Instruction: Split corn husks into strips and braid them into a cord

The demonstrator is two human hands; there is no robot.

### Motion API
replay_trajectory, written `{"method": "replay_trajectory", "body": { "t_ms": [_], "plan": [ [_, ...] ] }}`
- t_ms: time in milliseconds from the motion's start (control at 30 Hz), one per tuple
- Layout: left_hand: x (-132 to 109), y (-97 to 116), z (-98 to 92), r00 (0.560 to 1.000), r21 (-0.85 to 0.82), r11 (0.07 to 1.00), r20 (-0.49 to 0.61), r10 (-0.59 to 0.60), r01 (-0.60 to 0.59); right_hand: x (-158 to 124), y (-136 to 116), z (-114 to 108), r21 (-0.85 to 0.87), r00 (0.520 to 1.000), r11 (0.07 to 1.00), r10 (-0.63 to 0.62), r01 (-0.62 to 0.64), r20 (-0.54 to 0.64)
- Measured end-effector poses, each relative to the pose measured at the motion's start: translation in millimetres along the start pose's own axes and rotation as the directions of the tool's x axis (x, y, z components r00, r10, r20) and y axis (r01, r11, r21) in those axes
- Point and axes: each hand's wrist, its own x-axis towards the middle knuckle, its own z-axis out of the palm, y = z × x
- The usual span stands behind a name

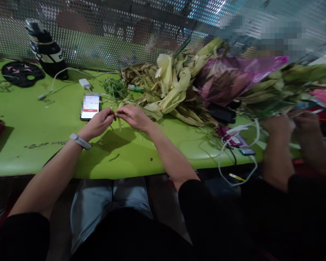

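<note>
My left hand [99, 122], with a grey band on its wrist, is closed in a pinch above the green table [136, 159]. Close against it, my right hand [136, 116] pinches too. Between the fingertips is a thin, pale strip of corn husk [120, 125], its end hanging down; the fingers hide most of it. Just behind my left hand lies a lit phone [91, 107]. A heap of dry and pale green corn husks [176, 96] rises beyond my right hand.
A black bottle [50, 54] and a black mask [23, 73] stand back left, near a white charger [84, 83] with cable. Green strands [114, 88] and a pink plastic bag [222, 79] adjoin the husks. At right, a co-worker's hands [278, 127] work beside looped white cables [220, 166].
</note>
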Motion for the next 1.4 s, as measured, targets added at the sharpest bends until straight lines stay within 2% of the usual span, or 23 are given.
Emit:
{"method": "replay_trajectory", "body": {
  "t_ms": [433,667,867,1033,1100,1200,1233,1300,1400],
  "plan": [
    [1,-3,0.4,0.999,0.093,0.995,-0.001,0.037,-0.037,0,0,-1,-0.008,0.999,1.000,0.019,-0.018,0.040],
    [1,-2,-4.2,0.996,0.139,0.988,0.067,0.052,-0.061,-1,-3,-12,0.088,0.994,0.995,0.033,-0.042,0.101],
    [1,-3,-1.1,0.998,0.211,0.976,0.017,0.056,-0.058,-1,-2,-9,0.057,0.995,0.997,0.040,-0.045,0.091],
    [3,-6,0.4,1.000,0.173,0.985,0.008,0.004,-0.005,0,-2,-2,-0.001,0.998,1.000,0.025,-0.025,0.052],
    [4,-7,0.4,1.000,0.099,0.995,-0.020,0.021,-0.019,0,-3,-3,0.011,1.000,1.000,0.024,-0.024,0.012],
    [4,-8,0.4,0.998,-0.143,0.990,-0.063,-0.010,0.000,0,-4,-9,0.058,0.984,0.997,0.066,-0.057,-0.168],
    [5,-8,0.4,0.997,-0.243,0.970,-0.070,-0.037,0.019,-1,-3,-11,0.077,0.963,0.994,0.095,-0.078,-0.253],
    [5,-8,0.2,0.993,-0.409,0.912,-0.079,-0.083,0.044,-2,-1,-16,0.123,0.891,0.984,0.168,-0.128,-0.421],
    [6,-8,0.7,0.988,-0.511,0.859,-0.118,-0.100,0.026,-3,0,-18,0.215,0.774,0.956,0.289,-0.200,-0.563]
  ]
}}
